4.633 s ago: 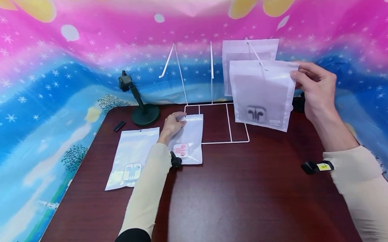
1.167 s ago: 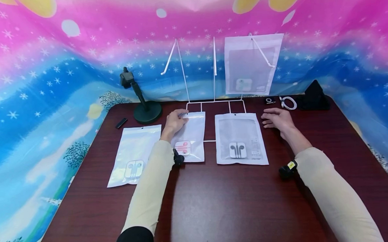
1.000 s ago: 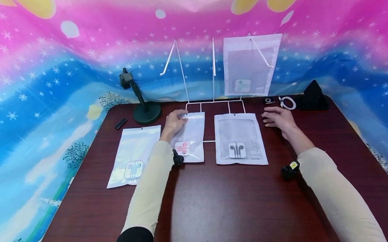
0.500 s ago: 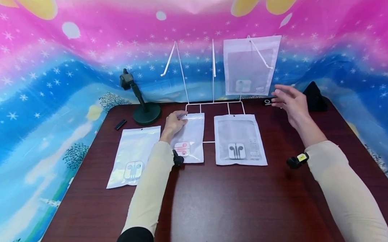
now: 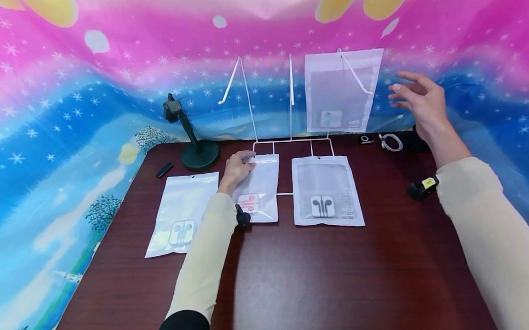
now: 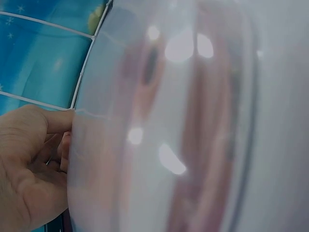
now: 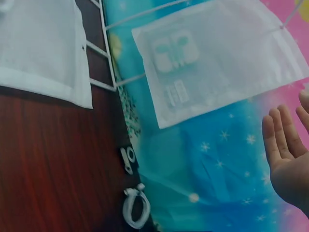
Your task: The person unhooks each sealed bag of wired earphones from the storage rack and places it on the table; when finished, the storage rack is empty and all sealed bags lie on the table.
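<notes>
My left hand [image 5: 237,170] grips the top left corner of a white zip pouch with pink earphones [image 5: 258,185]. In the left wrist view the clear front of that pouch [image 6: 159,125] fills most of the picture, its edge at my fingers. My right hand [image 5: 423,99] is raised with nothing in it, fingers spread loosely, just right of a white pouch [image 5: 338,93] that hangs on the rack's right hook. A pouch with black earphones [image 5: 325,182] lies flat on the table, and a pouch with pale blue earphones [image 5: 190,197] lies at the left.
A white wire rack [image 5: 291,119] stands at the back, with bare left and middle hooks. A dark green stand [image 5: 197,148] and a small black stick [image 5: 164,170] are at the back left. A coiled white cable [image 5: 392,142] and a small clip device [image 5: 365,139] lie at the back right.
Earlier my right hand held the black-earphones pouch at the right hook; that pouch is on the table now. My right hand has since risen up and right. My left hand has stayed put.
</notes>
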Demonstrator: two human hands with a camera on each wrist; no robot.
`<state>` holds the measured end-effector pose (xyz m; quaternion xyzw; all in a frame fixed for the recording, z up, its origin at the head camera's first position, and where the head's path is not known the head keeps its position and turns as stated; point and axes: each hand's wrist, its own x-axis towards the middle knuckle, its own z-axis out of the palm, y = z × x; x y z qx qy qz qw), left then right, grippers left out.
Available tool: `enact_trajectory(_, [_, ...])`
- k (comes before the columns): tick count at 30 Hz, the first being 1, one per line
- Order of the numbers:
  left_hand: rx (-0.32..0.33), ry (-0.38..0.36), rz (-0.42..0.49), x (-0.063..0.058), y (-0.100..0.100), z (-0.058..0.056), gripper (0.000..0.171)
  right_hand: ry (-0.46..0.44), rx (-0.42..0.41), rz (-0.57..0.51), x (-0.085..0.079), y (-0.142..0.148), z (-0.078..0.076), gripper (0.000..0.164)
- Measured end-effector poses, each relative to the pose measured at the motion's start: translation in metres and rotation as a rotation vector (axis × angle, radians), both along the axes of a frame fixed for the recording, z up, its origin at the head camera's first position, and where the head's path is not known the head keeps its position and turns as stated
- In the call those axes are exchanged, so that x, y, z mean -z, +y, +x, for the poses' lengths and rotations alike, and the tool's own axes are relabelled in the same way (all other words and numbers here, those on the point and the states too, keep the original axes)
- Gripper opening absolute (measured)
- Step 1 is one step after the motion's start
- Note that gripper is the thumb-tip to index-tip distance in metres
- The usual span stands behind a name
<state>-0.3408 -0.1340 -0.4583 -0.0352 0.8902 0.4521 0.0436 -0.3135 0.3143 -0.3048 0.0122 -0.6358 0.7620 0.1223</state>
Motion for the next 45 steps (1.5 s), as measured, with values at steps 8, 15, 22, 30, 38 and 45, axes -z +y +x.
enact_trajectory(8, [-0.008,0.003,0.006,-0.002,0.0,0.001,0.036,-0.032,0.033,0.147,-0.018,-0.014,-0.018,0.058])
enact_trajectory(15, [-0.001,0.012,0.007,-0.001,0.0,0.001,0.037,-0.071,0.113,0.2,-0.025,-0.035,-0.025,0.052])
enact_trajectory(22, [-0.005,0.006,0.014,0.0,0.002,0.002,0.037,-0.009,0.141,0.131,-0.03,-0.044,-0.023,0.035])
enact_trajectory(30, [-0.012,0.006,0.009,0.0,0.001,0.001,0.036,0.037,0.152,0.126,-0.03,-0.047,-0.008,0.032])
enact_trajectory(38, [-0.02,-0.002,0.011,0.0,0.001,0.003,0.036,0.12,0.161,0.001,-0.025,-0.045,0.014,0.026])
enact_trajectory(45, [-0.013,0.008,0.013,-0.001,0.002,0.004,0.036,0.131,0.182,-0.026,-0.025,-0.041,0.036,0.026])
